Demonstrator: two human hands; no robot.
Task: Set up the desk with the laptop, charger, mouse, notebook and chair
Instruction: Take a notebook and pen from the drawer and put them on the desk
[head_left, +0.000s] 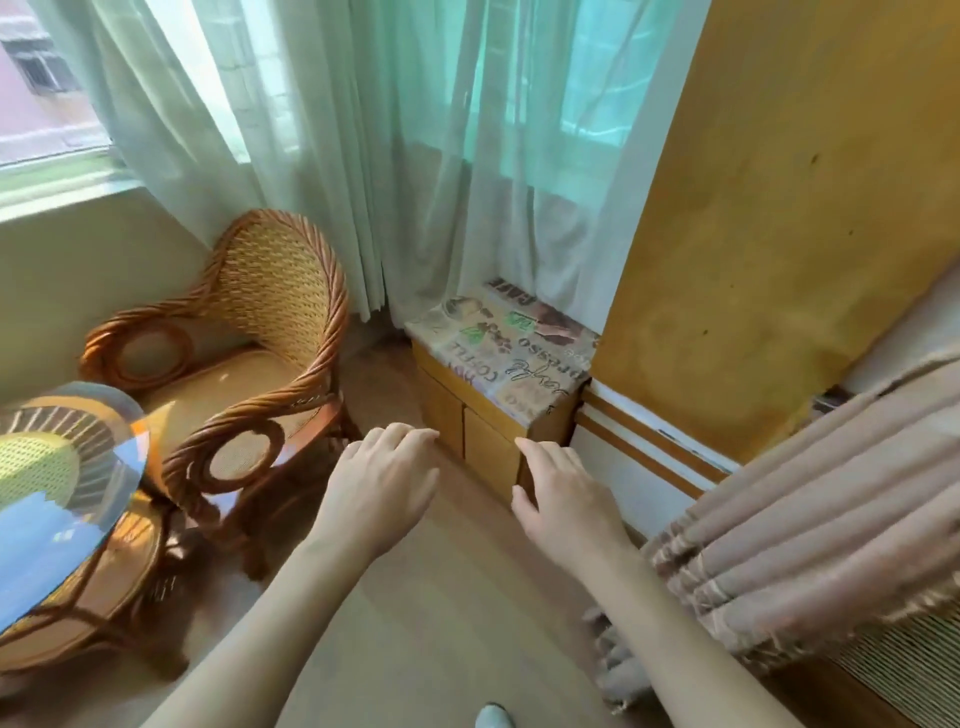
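A brown rattan armchair (249, 364) stands on the floor at the left, under the window, its seat bare. My left hand (384, 478) hovers over the floor just right of the chair's near armrest, palm down, fingers loosely curled, holding nothing. My right hand (561, 493) hangs beside it in front of a low wooden cabinet (483, 431), fingers apart and holding nothing. No laptop, charger, mouse or notebook shows in this view.
A round glass-topped rattan table (62, 467) fills the lower left. The cabinet top carries a printed coffee-themed cloth (509, 353). Sheer curtains (415, 156) hang behind. A yellow wall (779, 208) and a fringed pink bedspread (805, 519) close the right side.
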